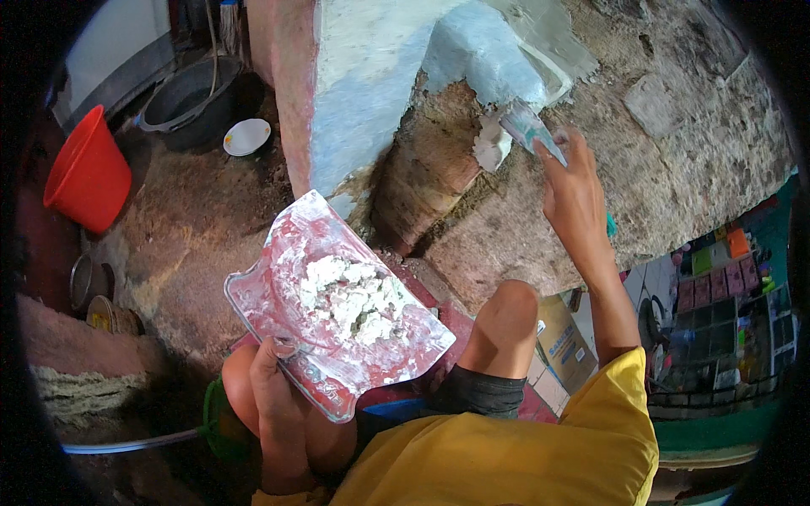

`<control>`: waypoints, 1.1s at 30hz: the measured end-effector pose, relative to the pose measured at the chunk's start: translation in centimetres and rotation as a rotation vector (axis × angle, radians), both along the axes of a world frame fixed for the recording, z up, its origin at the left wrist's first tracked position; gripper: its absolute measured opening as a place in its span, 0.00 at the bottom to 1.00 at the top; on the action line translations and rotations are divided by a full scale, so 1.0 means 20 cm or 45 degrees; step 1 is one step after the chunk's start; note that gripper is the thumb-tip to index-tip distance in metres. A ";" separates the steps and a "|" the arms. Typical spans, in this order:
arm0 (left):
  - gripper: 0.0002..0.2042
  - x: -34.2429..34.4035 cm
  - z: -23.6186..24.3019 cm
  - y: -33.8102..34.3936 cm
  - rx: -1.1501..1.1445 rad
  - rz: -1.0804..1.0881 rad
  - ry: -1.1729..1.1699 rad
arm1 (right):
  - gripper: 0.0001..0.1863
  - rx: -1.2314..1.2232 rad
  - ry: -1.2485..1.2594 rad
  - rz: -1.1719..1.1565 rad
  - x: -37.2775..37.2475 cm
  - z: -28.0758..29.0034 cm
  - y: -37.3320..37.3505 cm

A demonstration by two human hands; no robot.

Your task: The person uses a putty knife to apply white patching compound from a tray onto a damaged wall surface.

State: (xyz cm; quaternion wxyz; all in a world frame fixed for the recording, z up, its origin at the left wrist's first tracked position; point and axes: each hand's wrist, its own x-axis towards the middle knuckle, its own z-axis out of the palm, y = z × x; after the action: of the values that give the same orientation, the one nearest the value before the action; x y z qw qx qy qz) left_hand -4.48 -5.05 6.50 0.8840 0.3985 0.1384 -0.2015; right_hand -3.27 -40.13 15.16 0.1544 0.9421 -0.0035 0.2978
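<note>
My left hand point(268, 371) grips the near edge of a red plastic dustpan point(257, 295), its surface smeared white. A lumpy heap of white putty point(354, 299) lies on it, above my knees. In my right hand point(576, 185) is a putty knife point(525, 125), its blade against or very close to the wall. Pale patches of filler surround the blade. The rough, stained brown wall point(523, 219) is bare below and to the right. Smooth bluish-white plaster point(371, 93) covers the part at upper left. Exact blade contact is hard to tell.
At the left stand a red bucket point(89, 173) and a black basin point(190, 97), with a white plate point(247, 137) beside it. A cardboard box point(564, 341) lies beyond my right knee. Shelves of packaged goods point(730, 312) fill the far right.
</note>
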 end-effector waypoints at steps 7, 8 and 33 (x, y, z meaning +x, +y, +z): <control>0.25 0.01 0.00 0.00 -0.047 -0.036 -0.018 | 0.26 0.044 -0.034 0.033 -0.01 0.05 -0.01; 0.24 0.01 0.02 0.00 0.017 -0.033 0.011 | 0.26 0.046 -0.035 0.024 -0.01 0.05 -0.01; 0.22 0.01 0.00 0.00 -0.038 0.015 -0.010 | 0.28 0.340 -0.204 0.103 -0.02 -0.12 -0.15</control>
State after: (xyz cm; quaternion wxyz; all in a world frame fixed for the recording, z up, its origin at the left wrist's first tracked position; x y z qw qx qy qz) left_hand -4.35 -5.12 6.54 0.8915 0.3852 0.1344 -0.1967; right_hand -3.57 -43.15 12.71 0.0148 0.9268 -0.0174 0.3748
